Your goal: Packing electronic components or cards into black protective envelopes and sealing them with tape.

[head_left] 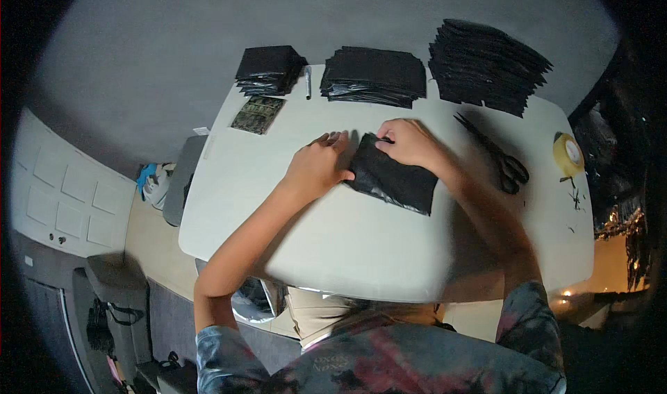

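A flat black rectangular piece (397, 182), with a shiny, plastic-like near edge, lies on the white table (278, 252) in front of me. My right hand (410, 144) is closed in a pinch at its far left corner. What exactly lies between those fingertips is partly hidden. On the left side, my left hand (319, 166) rests with fingers stretched out, its thumb touching the piece's left edge. Black scissors (497, 154) lie to the right, apart from both hands.
Along the far edge stand three stacks of black pieces: a small one (271, 64), a middle one (375, 71) and a fanned tall one (483, 61). A marker (308, 84), a dark patterned packet (258, 115), a yellowish tape roll (568, 154) and black scraps (575, 198) also lie there.
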`<state>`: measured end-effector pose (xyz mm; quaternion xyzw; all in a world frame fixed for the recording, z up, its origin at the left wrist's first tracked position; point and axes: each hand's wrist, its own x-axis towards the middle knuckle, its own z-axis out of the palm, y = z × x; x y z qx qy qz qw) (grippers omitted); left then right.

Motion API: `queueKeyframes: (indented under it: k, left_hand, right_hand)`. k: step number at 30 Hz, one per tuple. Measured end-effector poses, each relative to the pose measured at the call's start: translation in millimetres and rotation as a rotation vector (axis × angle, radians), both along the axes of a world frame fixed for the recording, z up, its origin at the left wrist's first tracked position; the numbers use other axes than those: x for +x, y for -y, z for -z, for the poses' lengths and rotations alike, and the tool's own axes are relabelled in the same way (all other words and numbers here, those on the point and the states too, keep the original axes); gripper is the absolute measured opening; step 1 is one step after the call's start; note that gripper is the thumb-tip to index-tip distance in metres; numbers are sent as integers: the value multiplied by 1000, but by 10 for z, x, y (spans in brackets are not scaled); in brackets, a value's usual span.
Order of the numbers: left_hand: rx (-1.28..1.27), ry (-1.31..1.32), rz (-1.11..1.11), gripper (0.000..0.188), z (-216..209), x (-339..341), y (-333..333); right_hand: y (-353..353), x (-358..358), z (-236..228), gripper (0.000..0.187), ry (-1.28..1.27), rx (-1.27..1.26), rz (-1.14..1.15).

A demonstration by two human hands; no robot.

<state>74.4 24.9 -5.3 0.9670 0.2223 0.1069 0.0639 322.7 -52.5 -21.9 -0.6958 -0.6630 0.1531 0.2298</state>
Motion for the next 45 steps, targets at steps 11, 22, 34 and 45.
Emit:
queueKeyframes:
  k: [11,22,34,45]
  left_hand:
    - [-897,794,-121,47,-17,9,284]
    - [-1199,1124,-154,29,-768,-126,124]
    - [-1204,970,-124,38,-772,-263,205]
    - [-781,872,-196,21,-826,-169,398]
  right_hand:
    - [157,15,-720,28,-675,253,-44]
    - [385,-7,-720,41,-820,78,-426]
    - [385,-113,-759,49,-744,30,-519]
    - [299,-67,-683,39,-651,281,-94]
